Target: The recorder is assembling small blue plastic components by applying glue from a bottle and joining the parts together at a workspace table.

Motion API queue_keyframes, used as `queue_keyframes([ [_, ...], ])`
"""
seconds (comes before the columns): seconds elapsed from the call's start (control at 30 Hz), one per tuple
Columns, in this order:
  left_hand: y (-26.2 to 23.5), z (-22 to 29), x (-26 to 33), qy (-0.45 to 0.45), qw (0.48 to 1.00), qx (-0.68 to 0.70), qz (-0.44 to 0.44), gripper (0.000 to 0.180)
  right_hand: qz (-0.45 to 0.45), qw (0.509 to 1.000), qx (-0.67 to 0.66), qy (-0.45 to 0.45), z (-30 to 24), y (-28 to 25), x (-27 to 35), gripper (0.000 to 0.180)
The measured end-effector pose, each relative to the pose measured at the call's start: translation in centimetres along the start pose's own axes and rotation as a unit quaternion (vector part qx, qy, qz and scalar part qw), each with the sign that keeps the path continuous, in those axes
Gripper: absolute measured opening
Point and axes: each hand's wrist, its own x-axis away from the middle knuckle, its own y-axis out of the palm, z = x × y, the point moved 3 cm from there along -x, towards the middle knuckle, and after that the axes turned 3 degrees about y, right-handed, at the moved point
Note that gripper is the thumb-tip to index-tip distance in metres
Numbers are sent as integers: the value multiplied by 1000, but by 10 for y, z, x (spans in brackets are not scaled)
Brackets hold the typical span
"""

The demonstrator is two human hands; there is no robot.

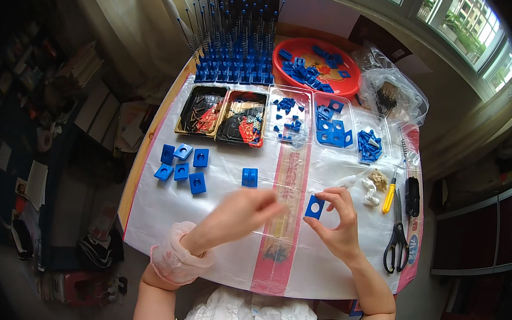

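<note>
My right hand [340,224] pinches a flat blue plastic block with a round hole [315,207] above the white table cover. My left hand [246,212] hovers just left of it, blurred, fingers pointing toward the block; whether it holds anything is unclear. A single blue block [250,177] lies on the cover just beyond my left hand. Several similar blue blocks [182,165] sit in a cluster at the left.
Two dark trays [222,114] and clear trays of blue parts [313,123] line the middle. Behind stand a blue rack of upright rods [239,35] and a red dish of blue parts [318,62]. Scissors [397,234], a yellow-handled tool [389,196] and plastic bags [390,92] lie right.
</note>
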Motion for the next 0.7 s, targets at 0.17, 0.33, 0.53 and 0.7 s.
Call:
queue_keyframes([
  [0.17, -23, -27, -4, -100, 917, -289, 255, 38, -5, 998, 47, -29, 4, 10, 2, 47],
  [0.33, -11, -47, -14, -126, 906, -320, 247, 50, -15, 996, 69, -63, 2, 13, 1, 48],
  [0.53, -2, -56, -17, -111, 909, -313, 251, 42, -21, 996, 64, -62, 4, 14, 2, 49],
  [0.7, -1, -55, -16, -71, 907, -315, 270, 33, -27, 996, 61, -63, 5, 16, 3, 49],
])
